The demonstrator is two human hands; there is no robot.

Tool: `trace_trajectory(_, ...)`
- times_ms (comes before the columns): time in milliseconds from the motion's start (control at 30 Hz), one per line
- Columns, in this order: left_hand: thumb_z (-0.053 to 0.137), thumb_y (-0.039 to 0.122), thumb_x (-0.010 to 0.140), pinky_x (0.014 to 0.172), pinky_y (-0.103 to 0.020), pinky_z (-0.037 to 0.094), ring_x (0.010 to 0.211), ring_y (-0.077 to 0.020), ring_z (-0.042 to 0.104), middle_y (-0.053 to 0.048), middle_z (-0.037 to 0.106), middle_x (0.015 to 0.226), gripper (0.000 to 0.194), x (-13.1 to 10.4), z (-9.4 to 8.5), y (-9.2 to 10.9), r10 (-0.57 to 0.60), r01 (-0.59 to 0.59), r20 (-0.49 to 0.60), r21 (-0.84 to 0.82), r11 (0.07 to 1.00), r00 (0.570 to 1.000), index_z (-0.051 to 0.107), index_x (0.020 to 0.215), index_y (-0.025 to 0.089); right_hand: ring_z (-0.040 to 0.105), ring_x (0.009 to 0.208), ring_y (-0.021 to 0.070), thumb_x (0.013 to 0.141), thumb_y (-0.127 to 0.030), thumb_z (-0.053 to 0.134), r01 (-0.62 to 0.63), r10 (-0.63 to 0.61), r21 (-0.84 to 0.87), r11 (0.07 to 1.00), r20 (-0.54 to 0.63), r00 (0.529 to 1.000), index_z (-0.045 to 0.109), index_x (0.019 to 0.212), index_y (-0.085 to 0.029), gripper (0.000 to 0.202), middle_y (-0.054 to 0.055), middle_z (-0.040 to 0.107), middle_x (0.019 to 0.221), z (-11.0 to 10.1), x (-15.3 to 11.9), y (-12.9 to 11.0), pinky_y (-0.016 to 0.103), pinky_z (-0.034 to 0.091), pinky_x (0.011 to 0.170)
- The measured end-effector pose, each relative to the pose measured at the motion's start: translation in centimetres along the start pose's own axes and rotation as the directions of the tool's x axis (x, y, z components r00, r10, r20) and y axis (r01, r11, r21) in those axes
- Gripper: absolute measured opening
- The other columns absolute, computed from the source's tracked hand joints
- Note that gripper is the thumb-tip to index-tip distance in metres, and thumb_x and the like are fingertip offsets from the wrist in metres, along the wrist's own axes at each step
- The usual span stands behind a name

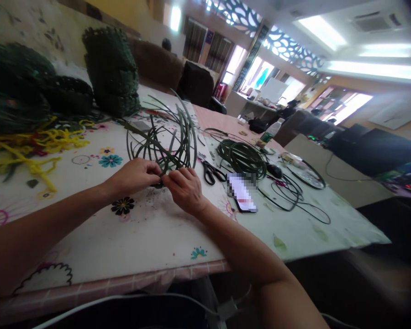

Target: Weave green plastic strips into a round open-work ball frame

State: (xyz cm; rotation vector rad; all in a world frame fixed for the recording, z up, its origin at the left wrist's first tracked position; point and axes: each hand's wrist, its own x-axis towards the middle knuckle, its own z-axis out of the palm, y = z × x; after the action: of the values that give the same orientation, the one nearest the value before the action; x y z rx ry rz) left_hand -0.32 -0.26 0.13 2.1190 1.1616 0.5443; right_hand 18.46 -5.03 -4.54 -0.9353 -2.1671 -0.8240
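A loose weave of dark green flat strips (pixel 187 132) stands on the table, its free ends curving upward and away from me. My left hand (pixel 142 173) pinches the near edge of the weave, thumb and fingers together. Close beside it, my right hand (pixel 185 187) also has its fingers closed on the strips at that edge. The fingertips of both hands nearly meet, and they hide the spot where the strips cross. Just right of my right hand lie black-handled scissors (pixel 210 173).
A coil of green strip (pixel 241 155) lies right of the scissors, with a phone (pixel 242 194) in front. Dark green woven baskets (pixel 111 73) and yellow ties (pixel 37 151) fill the left back. A bottle (pixel 272 130) stands farther right, and thin black cord (pixel 294 201) loops nearby.
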Motion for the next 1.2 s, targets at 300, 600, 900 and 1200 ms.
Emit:
trace_trajectory(300, 0.06, 0.046, 0.078, 0.063, -0.027, 0.044, 0.069, -0.0175, 0.061, -0.001, 0.067, 0.074, 0.04, -0.2, 0.8, -0.3, 0.034, -0.048, -0.111, -0.125, 0.991, 0.993, 0.07, 0.105, 0.019, 0.045, 0.079, 0.0163, 0.099, -0.016, 0.049, -0.007, 0.006, 0.062, 0.998, 0.014, 1.0, 0.06, 0.087, -0.021, 0.017, 0.001, 0.059, 0.08, 0.4, 0.0, 0.3, 0.033, 0.032, 0.079)
trace_trajectory(600, 0.061, 0.042, 0.08, 0.055, -0.024, 0.036, 0.058, -0.0127, 0.048, 0.004, 0.053, 0.062, 0.031, -0.4, 2.1, -0.3, 0.056, -0.103, -0.244, -0.185, 0.977, 0.968, 0.065, 0.099, 0.018, 0.043, 0.079, 0.0168, 0.098, -0.012, 0.046, 0.007, -0.008, 0.072, 0.997, 0.009, 1.0, 0.058, 0.083, -0.02, 0.02, 0.002, 0.057, 0.08, 0.7, -0.2, -0.1, 0.034, 0.032, 0.079)
trace_trajectory(900, 0.063, 0.04, 0.078, 0.053, -0.024, 0.037, 0.055, -0.0128, 0.05, 0.004, 0.052, 0.06, 0.03, -0.4, 1.5, -0.1, 0.029, -0.094, -0.216, -0.295, 0.951, 0.976, 0.062, 0.097, 0.017, 0.046, 0.08, 0.017, 0.097, -0.015, 0.051, -0.036, 0.036, 0.041, 0.999, 0.009, 0.999, 0.062, 0.09, -0.019, 0.014, 0.003, 0.06, 0.083, 0.5, 0.2, -0.3, 0.034, 0.032, 0.077)
trace_trajectory(1200, 0.065, 0.034, 0.08, 0.056, -0.022, 0.041, 0.055, -0.0117, 0.051, 0.007, 0.051, 0.059, 0.05, -0.2, 1.4, -0.6, 0.031, -0.117, -0.283, -0.291, 0.95, 0.959, 0.05, 0.125, 0.019, 0.043, 0.068, 0.015, 0.1, -0.024, 0.052, -0.11, 0.109, -0.022, 0.994, -0.045, 0.993, 0.065, 0.086, -0.018, 0.02, -0.001, 0.052, 0.069, 0.1, 0.5, -0.7, 0.032, 0.028, 0.072)
